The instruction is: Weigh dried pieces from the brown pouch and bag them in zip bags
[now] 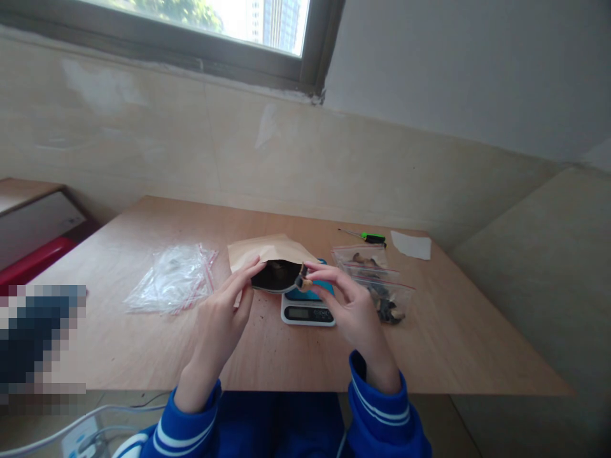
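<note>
A brown paper bag (272, 247) lies tilted with its dark mouth open toward me. My left hand (222, 315) grips the bag's left edge between thumb and fingers. Between the thumb and fingers of my right hand (351, 302) are dark and tan dried pieces (302, 280), right at the bag's mouth. Partly under the bag and my right hand stands a white kitchen scale (308, 315) with a blue top; its display is too dim to read. Dried dark pieces fill clear zip bags (394, 296) to the right of the scale.
Clear plastic bags (174, 277) are piled on the table (267, 356) at the left. A green and black screwdriver (372, 237) and a white paper piece (411, 245) lie at the back right. A wall stands behind.
</note>
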`<control>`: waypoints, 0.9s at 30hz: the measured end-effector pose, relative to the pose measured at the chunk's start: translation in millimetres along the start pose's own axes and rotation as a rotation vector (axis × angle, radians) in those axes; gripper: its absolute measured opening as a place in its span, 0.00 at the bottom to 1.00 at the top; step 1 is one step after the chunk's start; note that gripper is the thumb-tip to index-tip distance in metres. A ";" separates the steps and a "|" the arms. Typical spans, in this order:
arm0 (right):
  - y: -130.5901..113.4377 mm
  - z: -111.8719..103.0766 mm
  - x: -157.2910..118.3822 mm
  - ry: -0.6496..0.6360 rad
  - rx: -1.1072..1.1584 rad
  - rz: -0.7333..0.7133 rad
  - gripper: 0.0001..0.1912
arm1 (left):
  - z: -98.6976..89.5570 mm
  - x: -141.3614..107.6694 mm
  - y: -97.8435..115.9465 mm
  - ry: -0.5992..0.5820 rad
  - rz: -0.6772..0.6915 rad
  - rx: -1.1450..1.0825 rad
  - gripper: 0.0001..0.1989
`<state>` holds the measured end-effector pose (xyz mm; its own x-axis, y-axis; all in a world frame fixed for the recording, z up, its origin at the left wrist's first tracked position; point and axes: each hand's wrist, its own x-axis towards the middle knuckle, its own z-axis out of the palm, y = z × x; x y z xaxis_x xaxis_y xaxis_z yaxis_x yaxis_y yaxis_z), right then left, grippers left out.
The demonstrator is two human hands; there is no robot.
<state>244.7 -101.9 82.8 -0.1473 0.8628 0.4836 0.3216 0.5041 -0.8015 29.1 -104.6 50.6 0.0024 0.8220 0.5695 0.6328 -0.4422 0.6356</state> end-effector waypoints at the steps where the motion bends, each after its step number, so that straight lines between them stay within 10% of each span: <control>1: 3.6 -7.9 -3.2 0.018 0.062 0.032 0.05 | -0.4 -0.1 -0.3 0.018 -0.010 0.016 0.18; 6: 36.1 -34.8 -8.2 0.145 -0.132 0.163 0.05 | 1.1 -0.3 -1.9 0.110 -0.015 0.067 0.17; 13: 78.6 -5.7 17.4 -0.283 -0.798 0.209 0.11 | 2.7 -2.1 -0.8 0.169 -0.014 0.015 0.16; 19: 89.5 9.4 25.7 -0.384 -0.996 0.205 0.14 | -1.3 -2.2 -0.4 0.197 -0.076 -0.012 0.09; 27: -0.9 -14.1 10.9 -0.273 -0.362 0.040 0.12 | -0.8 0.3 5.1 0.257 -0.211 -0.135 0.12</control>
<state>256.0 -93.5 93.7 -0.3536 0.8842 0.3053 0.6314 0.4664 -0.6195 31.7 -106.8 54.4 -0.3231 0.7905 0.5203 0.4906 -0.3302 0.8064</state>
